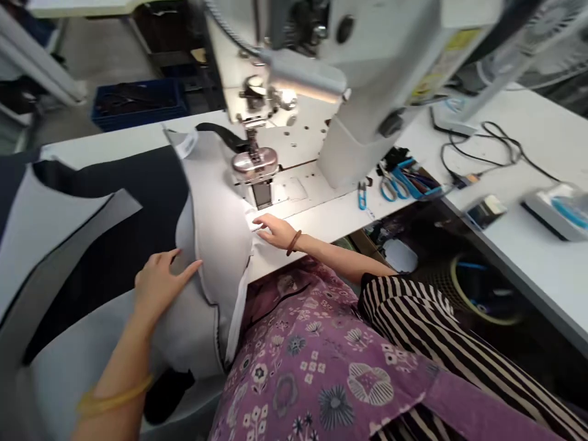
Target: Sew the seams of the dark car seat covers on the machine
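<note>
A light grey padded fabric piece (223, 220) with a dark seam line lies under the sewing machine's needle area (253, 147) and drapes toward my lap. My left hand (160, 282) rests on its left side, thumb and fingers spread apart. At the piece's right edge, just in front of the metal machine post (263, 193), my right hand (275, 230) pinches a white fabric edge (250, 217) between thumb and fingers. A small white label (187, 144) shows near the fabric's top corner. More grey and black fabric (151, 220) spreads out to the left.
Blue thread snips (362, 196), blue-handled scissors (394, 187) and a blue tool tray (417, 177) sit right of the machine. A black cable (500, 144) runs over the right table (546, 257). Below is a round basket (487, 318); a blue crate (140, 105) stands behind.
</note>
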The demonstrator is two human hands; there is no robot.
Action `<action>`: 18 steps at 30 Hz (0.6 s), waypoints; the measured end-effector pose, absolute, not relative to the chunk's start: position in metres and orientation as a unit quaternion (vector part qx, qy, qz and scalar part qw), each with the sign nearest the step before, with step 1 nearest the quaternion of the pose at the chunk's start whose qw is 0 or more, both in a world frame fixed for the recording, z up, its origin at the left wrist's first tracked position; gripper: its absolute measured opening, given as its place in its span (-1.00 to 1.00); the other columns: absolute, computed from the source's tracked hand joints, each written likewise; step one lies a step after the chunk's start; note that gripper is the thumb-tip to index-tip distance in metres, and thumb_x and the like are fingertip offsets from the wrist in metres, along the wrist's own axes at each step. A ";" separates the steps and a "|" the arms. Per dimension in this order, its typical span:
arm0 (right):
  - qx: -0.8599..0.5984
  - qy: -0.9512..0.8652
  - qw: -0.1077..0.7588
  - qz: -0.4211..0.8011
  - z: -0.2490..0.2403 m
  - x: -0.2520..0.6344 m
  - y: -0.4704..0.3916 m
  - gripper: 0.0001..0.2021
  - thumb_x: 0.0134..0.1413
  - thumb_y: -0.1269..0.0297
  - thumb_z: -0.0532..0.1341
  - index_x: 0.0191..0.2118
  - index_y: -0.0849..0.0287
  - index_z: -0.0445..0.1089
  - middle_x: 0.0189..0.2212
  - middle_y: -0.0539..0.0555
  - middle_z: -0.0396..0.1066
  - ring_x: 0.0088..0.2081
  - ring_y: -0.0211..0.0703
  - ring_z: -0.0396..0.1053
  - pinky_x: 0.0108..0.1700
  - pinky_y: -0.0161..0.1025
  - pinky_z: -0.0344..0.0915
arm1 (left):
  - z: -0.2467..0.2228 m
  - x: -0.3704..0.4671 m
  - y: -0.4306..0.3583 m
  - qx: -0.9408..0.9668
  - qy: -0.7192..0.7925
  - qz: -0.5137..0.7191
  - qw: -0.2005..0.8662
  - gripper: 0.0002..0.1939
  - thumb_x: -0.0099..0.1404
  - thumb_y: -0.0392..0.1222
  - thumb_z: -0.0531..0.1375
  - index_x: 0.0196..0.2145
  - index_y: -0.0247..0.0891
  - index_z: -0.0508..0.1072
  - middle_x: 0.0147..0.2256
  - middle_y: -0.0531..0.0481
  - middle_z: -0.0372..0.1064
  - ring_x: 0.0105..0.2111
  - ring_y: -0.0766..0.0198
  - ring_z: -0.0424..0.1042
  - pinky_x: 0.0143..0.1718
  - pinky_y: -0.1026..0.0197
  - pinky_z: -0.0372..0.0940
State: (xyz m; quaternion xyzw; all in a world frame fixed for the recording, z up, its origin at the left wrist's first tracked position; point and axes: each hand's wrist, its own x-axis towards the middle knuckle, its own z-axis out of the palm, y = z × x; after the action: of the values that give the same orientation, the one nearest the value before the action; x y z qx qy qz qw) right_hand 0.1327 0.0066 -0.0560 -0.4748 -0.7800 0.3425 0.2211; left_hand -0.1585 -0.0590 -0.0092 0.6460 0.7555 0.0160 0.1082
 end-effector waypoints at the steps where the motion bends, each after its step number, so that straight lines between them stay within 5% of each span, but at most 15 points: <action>1: -0.486 -0.779 0.213 0.335 -0.055 0.143 0.005 -0.73 0.18 0.37 0.15 0.00 0.12 0.40 -0.01 0.07 0.45 -0.13 -0.22 0.46 0.02 -0.23 0.37 | -0.009 -0.156 -0.055 0.654 0.748 0.046 0.106 -0.25 0.20 0.29 0.06 0.15 -0.32 0.35 0.12 -0.35 0.29 0.17 -0.23 0.28 0.19 -0.21 0.21; 5: -0.564 -0.755 0.177 0.284 -0.059 0.209 0.000 -0.76 0.23 0.38 0.09 -0.10 0.11 0.48 -0.12 -0.02 0.53 -0.11 -0.24 0.45 -0.04 -0.31 0.33 | 0.001 -0.131 -0.032 0.700 0.683 0.202 0.052 -0.47 0.29 0.17 0.00 0.07 -0.17 0.39 0.01 -0.21 0.37 0.10 -0.16 0.36 0.17 -0.16 0.27; 9: -0.701 -0.672 0.134 0.196 -0.064 0.309 0.015 -0.72 0.27 0.35 0.04 -0.06 0.19 0.47 -0.06 0.10 0.51 -0.05 -0.11 0.41 -0.03 -0.23 0.28 | 0.020 -0.095 0.017 0.709 0.635 0.300 0.064 -0.68 0.28 0.01 0.07 -0.11 -0.06 0.51 -0.09 -0.06 0.44 -0.03 -0.04 0.44 0.05 -0.08 0.37; 14: -0.822 -0.555 0.073 0.100 -0.060 0.425 0.050 -0.63 0.29 0.34 -0.06 -0.01 0.25 0.44 -0.01 0.25 0.44 -0.09 -0.02 0.37 -0.16 -0.21 0.27 | 0.031 -0.056 0.104 0.551 0.604 0.447 0.363 -0.66 0.07 -0.22 0.23 -0.18 0.09 0.55 -0.02 0.22 0.50 -0.04 0.17 0.46 -0.04 0.10 0.38; 18: -0.851 -0.521 0.007 0.069 -0.061 0.472 0.079 -0.59 0.27 0.38 -0.07 0.07 0.28 0.42 0.09 0.33 0.32 0.02 0.04 0.30 -0.09 -0.17 0.28 | 0.036 -0.041 0.147 0.501 0.519 0.409 0.559 -0.66 -0.03 -0.34 0.21 -0.34 0.07 0.61 -0.11 0.35 0.55 -0.08 0.25 0.42 -0.19 0.24 0.32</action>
State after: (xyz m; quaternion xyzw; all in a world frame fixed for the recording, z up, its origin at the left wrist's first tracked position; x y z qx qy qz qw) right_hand 0.4716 0.0788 -0.0614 -0.8510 -0.5206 0.0686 0.0069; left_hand -0.0414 0.1466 0.0358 0.5011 0.5188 0.4088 0.5591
